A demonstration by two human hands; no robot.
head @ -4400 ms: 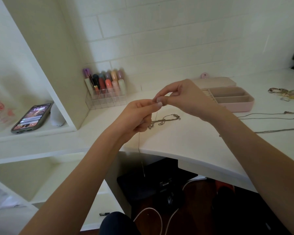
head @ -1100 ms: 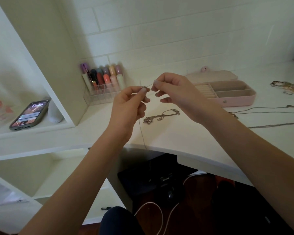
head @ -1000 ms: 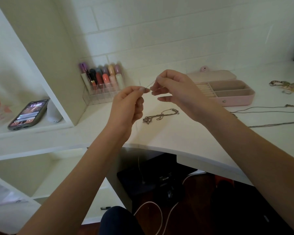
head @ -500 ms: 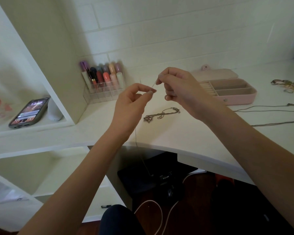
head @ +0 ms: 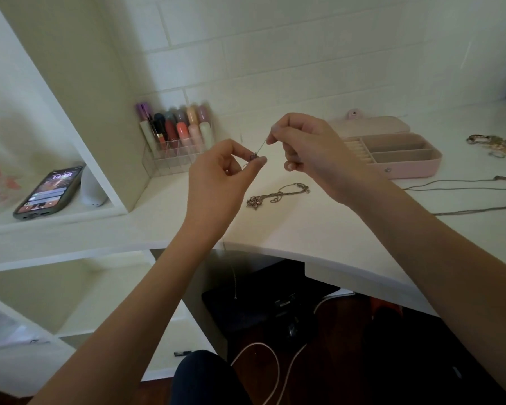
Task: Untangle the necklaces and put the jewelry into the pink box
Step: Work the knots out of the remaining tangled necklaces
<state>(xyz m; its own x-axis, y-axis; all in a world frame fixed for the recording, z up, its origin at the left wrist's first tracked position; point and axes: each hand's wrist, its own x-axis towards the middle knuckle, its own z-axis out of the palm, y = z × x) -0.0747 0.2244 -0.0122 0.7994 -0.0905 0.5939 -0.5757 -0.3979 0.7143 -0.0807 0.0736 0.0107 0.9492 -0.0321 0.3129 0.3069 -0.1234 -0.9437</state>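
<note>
Above the bench (head: 319, 238), the left hand (head: 216, 182) pinches a small pendant (head: 254, 156) on a thin chain (head: 262, 147), and the right hand (head: 310, 150) pinches that chain just beyond it. The chain's loose end hangs below the bench edge. A tangled necklace (head: 275, 195) lies on the bench, left of the open pink box (head: 392, 153). More chains (head: 465, 185) lie right of the box.

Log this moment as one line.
left hand: pinches thin silver chain necklace | right hand: pinches same | open pink jewelry box: empty
</note>
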